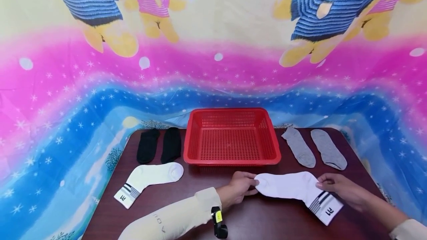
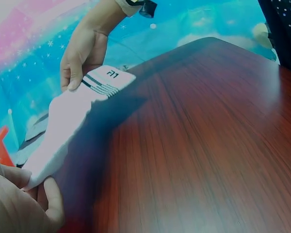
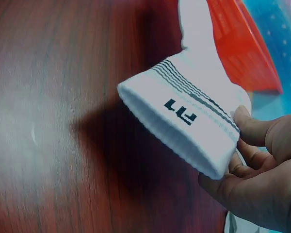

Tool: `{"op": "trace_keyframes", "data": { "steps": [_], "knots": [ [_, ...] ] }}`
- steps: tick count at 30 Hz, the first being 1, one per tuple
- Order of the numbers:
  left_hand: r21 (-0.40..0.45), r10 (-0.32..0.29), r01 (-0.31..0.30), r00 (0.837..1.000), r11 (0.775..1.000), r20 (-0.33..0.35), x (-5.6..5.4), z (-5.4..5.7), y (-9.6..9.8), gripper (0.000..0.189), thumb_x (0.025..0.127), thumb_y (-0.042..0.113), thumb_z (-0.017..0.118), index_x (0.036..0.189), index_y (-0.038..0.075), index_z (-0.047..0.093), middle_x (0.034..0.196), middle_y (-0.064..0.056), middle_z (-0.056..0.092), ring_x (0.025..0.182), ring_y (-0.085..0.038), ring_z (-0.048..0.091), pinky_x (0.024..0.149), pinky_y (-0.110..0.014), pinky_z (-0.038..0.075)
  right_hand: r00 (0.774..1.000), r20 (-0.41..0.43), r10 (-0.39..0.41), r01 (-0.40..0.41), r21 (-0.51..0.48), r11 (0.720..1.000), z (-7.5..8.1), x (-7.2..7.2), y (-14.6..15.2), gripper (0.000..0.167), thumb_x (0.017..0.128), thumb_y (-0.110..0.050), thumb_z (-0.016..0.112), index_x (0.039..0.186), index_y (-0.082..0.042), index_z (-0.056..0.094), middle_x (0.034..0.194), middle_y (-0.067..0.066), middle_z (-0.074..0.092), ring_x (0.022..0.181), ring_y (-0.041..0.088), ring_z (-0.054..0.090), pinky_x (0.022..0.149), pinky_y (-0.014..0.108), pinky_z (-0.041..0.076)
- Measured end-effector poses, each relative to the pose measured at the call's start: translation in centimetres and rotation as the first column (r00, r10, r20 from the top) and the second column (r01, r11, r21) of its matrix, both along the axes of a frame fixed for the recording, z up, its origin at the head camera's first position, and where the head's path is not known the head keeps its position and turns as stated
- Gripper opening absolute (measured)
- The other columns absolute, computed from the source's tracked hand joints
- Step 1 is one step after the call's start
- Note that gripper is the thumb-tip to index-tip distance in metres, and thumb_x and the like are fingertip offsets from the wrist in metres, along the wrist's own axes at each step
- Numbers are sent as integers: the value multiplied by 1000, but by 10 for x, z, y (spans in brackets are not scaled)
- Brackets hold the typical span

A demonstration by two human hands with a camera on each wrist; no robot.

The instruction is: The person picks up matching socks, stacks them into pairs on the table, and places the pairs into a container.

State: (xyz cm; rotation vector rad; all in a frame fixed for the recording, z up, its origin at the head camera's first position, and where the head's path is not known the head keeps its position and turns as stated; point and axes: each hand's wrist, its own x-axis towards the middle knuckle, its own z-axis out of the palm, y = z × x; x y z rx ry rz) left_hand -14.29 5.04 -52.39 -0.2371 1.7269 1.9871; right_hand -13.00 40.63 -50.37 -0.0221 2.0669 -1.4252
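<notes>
A white sock (image 1: 283, 185) with black stripes and a dark logo at its cuff is stretched between both hands, above the table's front right. My left hand (image 1: 241, 187) pinches it by the toe. Near the heel and cuff, my right hand (image 1: 345, 190) holds the other end between thumb and fingers. In the right wrist view the cuff (image 3: 179, 116) hangs with its opening toward the camera, casting a shadow on the wood. A matching white sock (image 1: 156, 177) lies flat at the front left, toe pointing right.
A red plastic basket (image 1: 230, 162) stands at the back middle of the dark wooden table (image 1: 200, 210). Left of it lie two black socks (image 1: 148, 145), (image 1: 171, 145). To its right are two grey socks (image 1: 300, 148), (image 1: 328, 149). A printed cloth (image 1: 217, 73) hangs behind.
</notes>
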Motion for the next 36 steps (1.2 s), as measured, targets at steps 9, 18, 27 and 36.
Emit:
{"op": "trace_keyframes", "data": {
  "steps": [9,18,27,36],
  "knots": [
    [10,37,-37,999,999,2,5,2,-39,30,91,-5,65,120,-13,64,109,-17,70,87,-15,66,84,-41,61,1000,-4,-15,15,33,999,6,-1,-39,30,106,-24,56,115,5,55,99,3,62,89,16,61,78,29,51],
    [20,70,-69,998,997,-8,9,7,-69,31,92,-4,64,120,-15,62,108,-15,70,87,-13,65,80,-36,60,999,8,-37,37,-18,999,10,-1,-70,30,106,-24,55,116,5,57,101,2,63,93,16,60,80,30,52],
    [-8,49,-49,998,999,-31,14,10,-101,32,94,-3,63,124,-16,60,112,-18,69,92,-16,67,84,-39,61,999,22,-43,44,-50,998,13,1,-98,34,105,-24,58,120,7,56,100,4,67,94,19,62,80,33,54],
    [-83,48,-52,998,995,-40,18,3,-133,33,95,-5,62,126,-17,60,110,-18,70,92,-16,68,85,-41,61,998,11,-62,62,-77,995,7,-1,-135,31,101,-22,63,115,4,59,96,4,68,91,18,65,78,33,55]
  ]
}}
